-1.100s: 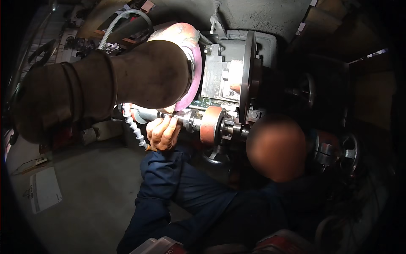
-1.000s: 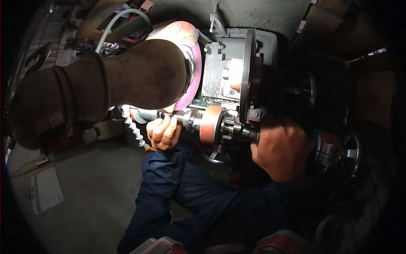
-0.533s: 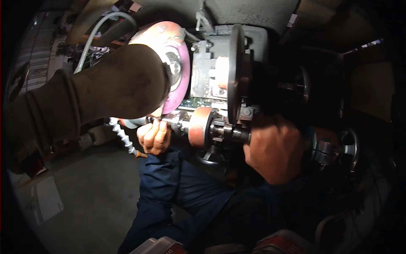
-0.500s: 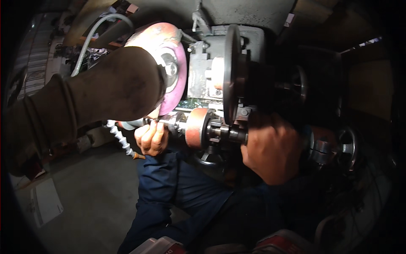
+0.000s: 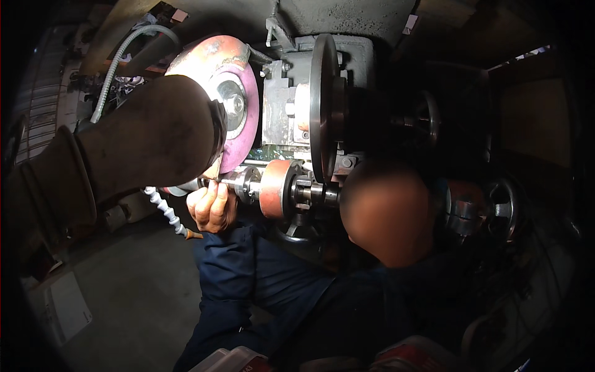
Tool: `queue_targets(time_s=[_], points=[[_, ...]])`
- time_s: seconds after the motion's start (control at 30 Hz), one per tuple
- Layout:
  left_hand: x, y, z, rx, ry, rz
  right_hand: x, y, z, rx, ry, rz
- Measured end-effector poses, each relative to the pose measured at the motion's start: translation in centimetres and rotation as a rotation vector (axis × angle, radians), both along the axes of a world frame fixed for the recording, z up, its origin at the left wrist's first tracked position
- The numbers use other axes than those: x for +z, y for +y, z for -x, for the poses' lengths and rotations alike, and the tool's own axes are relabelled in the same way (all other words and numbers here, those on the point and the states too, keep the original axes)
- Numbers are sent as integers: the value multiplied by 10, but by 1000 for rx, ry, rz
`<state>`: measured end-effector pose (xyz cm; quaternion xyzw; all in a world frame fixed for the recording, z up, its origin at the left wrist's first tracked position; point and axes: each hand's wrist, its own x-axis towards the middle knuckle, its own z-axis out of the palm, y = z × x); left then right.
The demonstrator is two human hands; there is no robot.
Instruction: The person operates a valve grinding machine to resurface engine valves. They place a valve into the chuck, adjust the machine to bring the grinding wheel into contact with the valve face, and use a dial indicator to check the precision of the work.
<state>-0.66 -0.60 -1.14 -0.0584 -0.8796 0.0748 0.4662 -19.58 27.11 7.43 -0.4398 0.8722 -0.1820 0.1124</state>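
Note:
My left hand (image 5: 212,208) is closed, its curled fingers pinching the left end of a metal shaft (image 5: 232,178) just below a pink grinding wheel (image 5: 248,133). A red-rimmed round collar (image 5: 277,189) sits on the same line of machine parts, between my hands. My right hand (image 5: 390,217) is at the right end of this line, beside a bright metal cylinder (image 5: 331,195). It is smeared and its fingers are hidden, so its grip cannot be made out.
A large dark lamp head (image 5: 161,127) reaches in from the left, close over the wheel. A dark upright disc (image 5: 322,108) stands above the shaft line. A segmented coolant hose (image 5: 167,211) hangs left of my left hand. Handwheels (image 5: 505,211) stand at the right.
The whole view has shifted a little, so the machine and both hands appear farther left. My left hand stays at the shaft below the wheel. My right hand has become blurred.

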Motion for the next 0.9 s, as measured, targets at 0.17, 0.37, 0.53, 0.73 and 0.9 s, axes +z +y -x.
queue_targets(time_s=[0.17, 0.37, 0.53, 0.73, 0.9], points=[[2, 4, 1, -26, -27, -78, 3, -1, 2, 10, -34, -12], [13, 15, 9, 13, -57, -134, 10, -1, 0, 0, 18, -94], [10, 19, 1, 73, -84, -135, -2, -3, -2, 1, 106, 28], [7, 34, 14, 148, -56, -145, -1, -3, -3, -43, 160, 93], [7, 39, 15, 216, 63, -351, -4, -1, -4, -14, 20, -66]])
